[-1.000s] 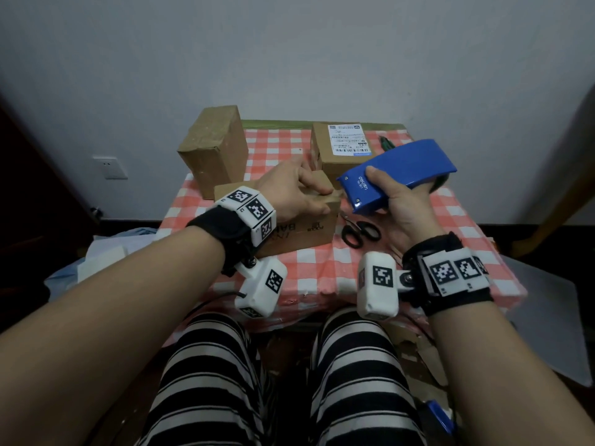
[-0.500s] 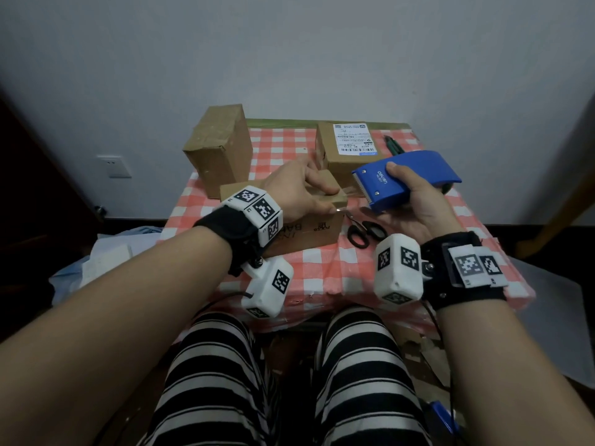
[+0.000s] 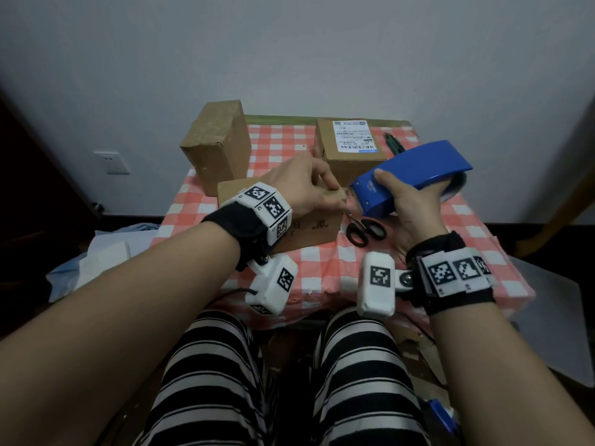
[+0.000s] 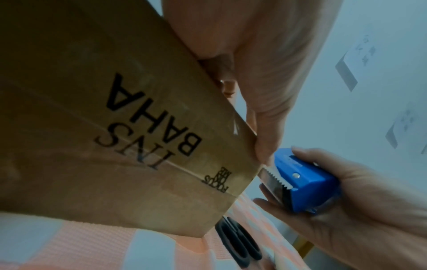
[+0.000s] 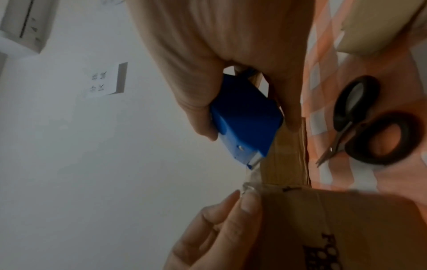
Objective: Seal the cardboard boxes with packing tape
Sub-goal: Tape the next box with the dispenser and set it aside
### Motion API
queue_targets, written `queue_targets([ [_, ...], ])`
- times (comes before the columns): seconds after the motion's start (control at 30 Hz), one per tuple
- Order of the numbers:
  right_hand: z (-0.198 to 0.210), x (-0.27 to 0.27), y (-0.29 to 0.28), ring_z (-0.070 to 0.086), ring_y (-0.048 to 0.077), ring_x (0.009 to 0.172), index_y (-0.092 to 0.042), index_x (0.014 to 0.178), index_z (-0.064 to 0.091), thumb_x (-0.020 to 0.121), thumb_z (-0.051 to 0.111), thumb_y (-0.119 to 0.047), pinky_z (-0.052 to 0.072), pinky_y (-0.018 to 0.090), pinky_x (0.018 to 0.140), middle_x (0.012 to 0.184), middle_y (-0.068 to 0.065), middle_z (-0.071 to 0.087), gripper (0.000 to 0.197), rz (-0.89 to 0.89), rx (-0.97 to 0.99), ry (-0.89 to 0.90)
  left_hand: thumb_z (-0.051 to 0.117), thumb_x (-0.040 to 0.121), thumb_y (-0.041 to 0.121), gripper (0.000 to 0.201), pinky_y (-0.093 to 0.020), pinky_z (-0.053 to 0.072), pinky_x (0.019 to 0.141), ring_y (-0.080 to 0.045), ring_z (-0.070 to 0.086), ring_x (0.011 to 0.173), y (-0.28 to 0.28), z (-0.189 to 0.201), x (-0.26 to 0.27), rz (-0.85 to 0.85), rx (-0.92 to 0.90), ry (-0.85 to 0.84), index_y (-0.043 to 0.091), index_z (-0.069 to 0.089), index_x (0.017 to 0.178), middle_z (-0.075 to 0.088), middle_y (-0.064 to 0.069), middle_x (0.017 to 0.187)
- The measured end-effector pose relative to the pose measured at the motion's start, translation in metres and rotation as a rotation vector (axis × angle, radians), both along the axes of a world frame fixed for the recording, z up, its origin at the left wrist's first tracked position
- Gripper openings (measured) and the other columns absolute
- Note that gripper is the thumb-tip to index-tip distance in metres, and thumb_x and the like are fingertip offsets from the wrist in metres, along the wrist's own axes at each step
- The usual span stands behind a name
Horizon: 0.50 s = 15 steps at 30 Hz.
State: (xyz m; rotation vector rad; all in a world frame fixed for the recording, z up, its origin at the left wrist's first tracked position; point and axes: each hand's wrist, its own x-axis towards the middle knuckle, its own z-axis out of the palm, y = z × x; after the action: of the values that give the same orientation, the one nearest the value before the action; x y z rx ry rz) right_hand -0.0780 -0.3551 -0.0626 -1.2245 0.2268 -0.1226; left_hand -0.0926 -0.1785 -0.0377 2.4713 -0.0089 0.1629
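**Tape dispenser held at the corner of a box**

Nearest the camera are the person's legs (image 3: pixel 280 381) in black-and-white stripes, with both forearms reaching forward over them to a small table (image 3: pixel 325 268) covered in red-and-white check cloth.

The left hand (image 3: pixel 302 185) rests on top of the near box (image 3: pixel 318 226), at its right end, fingers curled and pinching at the top corner. A short strip of clear tape (image 5: pixel 250 182) appears to run from that corner to the dispenser, though it is faint and hard to make out. The box lies flat near the front of the table, its long axis running left to right, with dark printed letters on the side facing the person.

The right hand (image 3: pixel 409 207) is clamped around the blue dispenser (image 3: pixel 415 175), thumb on top and fingers underneath. The dispenser's long axis runs from lower left to upper right in the head view; its toothed cutting end points left, just beside the box's top right corner, and its back end rises toward the right edge of the table.

Black-handled scissors (image 3: pixel 365 228) lie on the cloth just right of the box, below the dispenser, tips pointing toward the box.

Farther back stand two more boxes: a tall box (image 3: pixel 219 146) at the left and a labelled box (image 3: pixel 347 152) with a white shipping label on top, behind the dispenser. Beyond is a plain wall (image 3: pixel 289 53).
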Motion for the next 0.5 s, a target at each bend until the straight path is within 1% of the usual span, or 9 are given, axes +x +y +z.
queue_targets([
  [0.07,0.000,0.002,-0.001,0.069,0.027,0.099,-0.024,0.139,0.028,0.073,0.081,-0.008,0.058,0.055,0.078,0.118,0.009,0.062,0.086,0.002,0.099,0.036,0.079,0.052,0.064,0.034,-0.034,0.053,0.083,-0.005,0.063,0.087,0.000,-0.001,-0.001,0.011,0.012,-0.023,0.043,0.068,0.075,0.065,0.020,0.092],
  [0.13,0.002,0.003,-0.003,0.070,0.029,0.098,-0.021,0.143,0.027,0.068,0.083,-0.011,0.059,0.056,0.073,0.120,0.012,0.062,0.094,-0.004,0.135,0.045,0.080,0.052,0.064,0.034,-0.034,0.053,0.084,-0.007,0.063,0.088,0.000,-0.002,-0.002,0.014,0.020,-0.027,0.041,0.068,0.074,0.063,0.019,0.094],
  [0.2,0.003,0.004,-0.005,0.068,0.027,0.100,-0.022,0.141,0.028,0.068,0.083,-0.012,0.059,0.054,0.078,0.122,0.011,0.061,0.092,-0.015,0.082,0.012,0.081,0.053,0.063,0.034,-0.035,0.052,0.085,-0.008,0.063,0.089,-0.001,-0.001,-0.003,0.011,0.023,-0.020,0.040,0.068,0.074,0.062,0.019,0.095],
  [0.27,0.004,0.003,-0.003,0.066,0.023,0.104,-0.024,0.138,0.027,0.072,0.081,-0.013,0.057,0.052,0.087,0.121,0.007,0.060,0.086,-0.027,-0.026,-0.041,0.081,0.053,0.063,0.034,-0.035,0.052,0.085,-0.008,0.062,0.090,-0.001,0.000,-0.003,0.008,0.018,-0.020,0.040,0.067,0.074,0.062,0.018,0.096],
  [0.3,0.005,0.000,-0.001,0.064,0.022,0.106,-0.026,0.137,0.026,0.069,0.082,-0.017,0.056,0.051,0.089,0.122,0.005,0.059,0.089,-0.024,-0.088,-0.065,0.080,0.053,0.063,0.034,-0.035,0.052,0.085,-0.008,0.062,0.090,-0.001,0.000,-0.003,0.006,0.020,-0.017,0.040,0.067,0.074,0.062,0.018,0.096],
  [0.37,0.007,-0.005,0.005,0.060,0.020,0.111,-0.032,0.135,0.023,0.059,0.081,-0.030,0.054,0.050,0.093,0.126,0.003,0.055,0.096,-0.023,-0.213,-0.103,0.080,0.053,0.063,0.032,-0.035,0.052,0.084,-0.007,0.062,0.089,-0.001,-0.001,-0.003,0.007,0.025,-0.003,0.042,0.066,0.072,0.063,0.018,0.096],
  [0.4,0.006,-0.005,0.007,0.058,0.020,0.114,-0.036,0.132,0.021,0.057,0.079,-0.032,0.052,0.050,0.095,0.128,0.004,0.052,0.095,-0.023,-0.272,-0.134,0.079,0.052,0.064,0.031,-0.035,0.053,0.084,-0.007,0.062,0.089,0.000,-0.002,-0.002,0.008,0.023,0.003,0.044,0.066,0.071,0.064,0.019,0.094],
  [0.47,0.007,-0.006,0.011,0.051,0.020,0.121,-0.037,0.132,0.017,0.063,0.077,-0.028,0.048,0.048,0.100,0.134,0.005,0.046,0.092,-0.004,-0.390,-0.186,0.077,0.050,0.066,0.030,-0.036,0.054,0.083,-0.006,0.063,0.088,0.000,-0.001,-0.002,0.009,0.013,0.011,0.048,0.065,0.071,0.065,0.019,0.091],
  [0.5,0.007,-0.004,0.013,0.047,0.020,0.124,-0.033,0.137,0.016,0.068,0.076,-0.022,0.045,0.044,0.103,0.136,0.006,0.042,0.092,0.005,-0.468,-0.211,0.077,0.050,0.066,0.029,-0.035,0.054,0.083,-0.005,0.063,0.088,0.001,0.000,-0.002,0.009,0.012,0.012,0.048,0.064,0.070,0.065,0.020,0.091],
])
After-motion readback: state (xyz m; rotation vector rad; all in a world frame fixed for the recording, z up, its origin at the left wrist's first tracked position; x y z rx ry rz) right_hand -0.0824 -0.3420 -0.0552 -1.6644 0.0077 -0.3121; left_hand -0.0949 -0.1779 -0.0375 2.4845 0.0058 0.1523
